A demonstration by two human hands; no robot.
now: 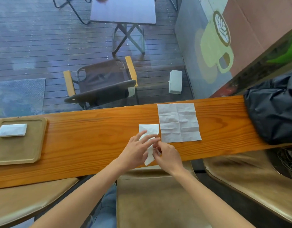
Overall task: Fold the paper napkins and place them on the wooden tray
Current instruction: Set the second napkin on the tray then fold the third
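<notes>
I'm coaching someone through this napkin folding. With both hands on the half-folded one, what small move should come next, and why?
Probably press the crease flat. The napkin being folded sits partly folded on the counter, the left hand resting straight fingers on it and the right hand pinching its edge. One folded napkin already lies on the wooden tray; an unfolded napkin waits beside.

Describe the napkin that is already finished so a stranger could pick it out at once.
Start at the long orange wooden counter and follow it to its left end, where the wooden tray sits. The folded napkin lies in the tray's far left corner. Unlike the open napkin and the one in the hands, it is a compact rectangle.
</notes>
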